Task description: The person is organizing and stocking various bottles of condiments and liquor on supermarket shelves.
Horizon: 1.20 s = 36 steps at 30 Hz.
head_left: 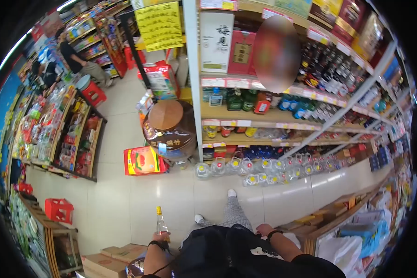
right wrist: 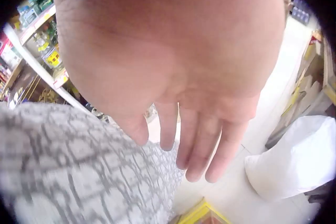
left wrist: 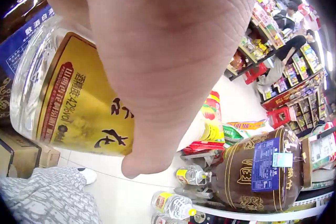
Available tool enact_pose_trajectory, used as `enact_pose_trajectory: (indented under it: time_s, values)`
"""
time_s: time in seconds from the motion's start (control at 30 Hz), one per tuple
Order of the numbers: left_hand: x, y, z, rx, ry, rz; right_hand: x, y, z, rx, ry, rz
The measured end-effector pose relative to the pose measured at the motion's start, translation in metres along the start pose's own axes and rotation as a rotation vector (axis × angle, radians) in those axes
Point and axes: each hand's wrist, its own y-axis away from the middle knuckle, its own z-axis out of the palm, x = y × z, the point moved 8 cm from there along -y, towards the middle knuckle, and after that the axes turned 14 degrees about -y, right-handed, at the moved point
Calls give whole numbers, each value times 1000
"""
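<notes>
My left hand (head_left: 160, 237) grips a clear glass liquor bottle (head_left: 161, 226) with a yellow cap, held upright at the front left of my body. In the left wrist view its yellow label (left wrist: 84, 100) with dark Chinese characters faces the camera, and the thumb and palm (left wrist: 163, 50) wrap around it, hiding part of the label. My right hand (head_left: 265, 230) hangs beside my right thigh. Seen from the right wrist, its fingers (right wrist: 191, 145) point down, relaxed and slightly apart, with nothing in them, close to the patterned grey trousers (right wrist: 94, 166).
Ahead, shelves (head_left: 273, 113) carry many bottles, with clear jugs (head_left: 217, 167) along the floor. A big brown jar (head_left: 169, 125) stands by a red-yellow bag (head_left: 144, 161). Cartons (head_left: 106, 264) lie near my left arm; a red stool (head_left: 59, 211) is left. People (head_left: 76, 58) stand far left.
</notes>
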Motion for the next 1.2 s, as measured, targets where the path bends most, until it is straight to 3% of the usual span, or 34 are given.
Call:
enact_pose_trajectory:
  time_s: [0.07, 0.1, 0.17, 0.27, 0.3, 0.33, 0.4, 0.43, 0.47, 0.53, 0.57, 0.6, 0.67, 0.73, 0.77, 0.83, 0.93, 0.97, 1.03, 1.2]
  values:
    - [-26, -26, 6, -57, -57, -25, -14, 44, 42, -276, 686, -223]
    - [-39, -37, 6, -107, -90, -61, -14, 51, 54, -271, 672, -227]
    - [-38, -12, 19, -210, -74, -83, 42, 47, 45, -16, 341, -56]
    - [-52, -20, 27, -237, -204, -130, 143, -18, 46, 11, 240, -24]
    - [-63, -34, 29, -252, -320, -137, 54, 50, 52, 49, 298, 173]
    - [-72, -42, 28, -246, -319, -136, 102, 34, 43, 47, 298, 168]
    - [-70, -42, 42, -349, -1191, 396, 163, -26, 64, 64, 385, -46]
    - [-76, -47, 34, -319, -1177, 388, 99, 4, 58, 67, 385, -71]
    - [-82, -49, 33, -344, -1125, 379, 76, 6, 53, 52, 397, -98]
    - [-92, -54, 46, -423, -1033, 371, 37, 15, 51, -24, 871, -494]
    - [-96, -53, 55, -457, -979, 370, 28, 15, 46, -66, 1093, -561]
    - [-102, -49, 61, -491, -925, 369, 5, 21, 45, -73, 1105, -581]
    - [-111, -40, 73, -547, -881, 370, 15, 41, 11, 237, -400, 30]
    - [-116, -44, 63, -395, -949, 160, -1, 46, 8, 273, -340, 42]
    - [-102, -27, 64, -396, -947, 161, -9, 40, 4, 268, -341, 25]
    - [-87, 14, 39, -226, -542, -222, -24, 31, -7, 274, -309, 29]
    - [-92, -11, 51, -209, -521, -83, -32, 9, -10, 224, -279, -1]
    - [-87, -1, 53, -214, -518, -86, -29, 10, -10, 225, -274, 3]
    - [-87, 27, 50, -216, -466, -266, -22, 12, -6, 212, -277, 11]
    - [-121, 8, 66, -215, -451, -213, 9, 28, 2, 212, -268, 60]
